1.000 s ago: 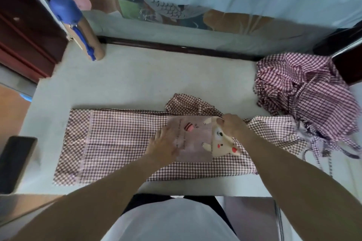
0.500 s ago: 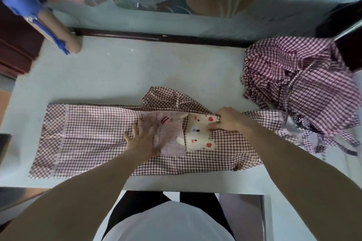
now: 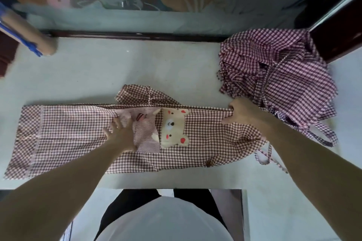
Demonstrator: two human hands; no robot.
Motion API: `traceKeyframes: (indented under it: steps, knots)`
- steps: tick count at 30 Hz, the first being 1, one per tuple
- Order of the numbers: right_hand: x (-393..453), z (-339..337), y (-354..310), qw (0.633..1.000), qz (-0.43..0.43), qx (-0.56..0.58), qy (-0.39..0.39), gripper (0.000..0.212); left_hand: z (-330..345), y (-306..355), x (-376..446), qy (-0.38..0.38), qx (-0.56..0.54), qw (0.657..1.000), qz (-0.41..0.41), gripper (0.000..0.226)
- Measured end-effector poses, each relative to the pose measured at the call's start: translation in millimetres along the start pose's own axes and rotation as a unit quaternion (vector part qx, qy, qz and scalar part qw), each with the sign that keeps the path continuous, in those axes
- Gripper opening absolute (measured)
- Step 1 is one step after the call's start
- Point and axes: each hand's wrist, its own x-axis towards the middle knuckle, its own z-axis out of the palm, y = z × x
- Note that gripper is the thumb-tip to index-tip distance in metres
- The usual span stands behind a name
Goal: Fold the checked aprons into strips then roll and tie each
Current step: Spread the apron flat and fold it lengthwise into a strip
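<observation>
pale table, folded apron, apron heap

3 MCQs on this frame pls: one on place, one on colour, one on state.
1. Where is the heap of unfolded aprons?
A far right of the table
B near left
C on the floor

2. What colour is the bear patch?
A blue
B cream with red spots
C black

3. What is the left hand doing?
A fingers spread on the folded apron
B gripping the roller
C idle off the table

Key: A, the heap lies by the right hand; B, the patch is cream; A, the hand lies flat beside the pocket.
</observation>
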Motion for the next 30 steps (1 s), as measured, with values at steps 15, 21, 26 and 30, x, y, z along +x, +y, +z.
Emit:
traceKeyframes:
  steps: [15,21,26,30]
  knots:
    - [-45,-16,0,0.981,-0.085,0.074,0.155,0.044,-81,243,-59,0.082,-0.079,0.914,0.389,0.037]
    - [-89,46,44,0.856,0.208,0.276,0.384,0.063,-93,243,-58,0.024,-0.087,0.925,0.37,0.022]
    - [-110,98,24,0.711,0.301,0.585,0.247,0.074,-96,244,-50,0.0,-0.095,0.923,0.374,0.024]
    - [-112,123,11,0.549,0.198,0.809,0.071,0.092,-100,247,-53,0.009,-0.115,0.918,0.379,0.033]
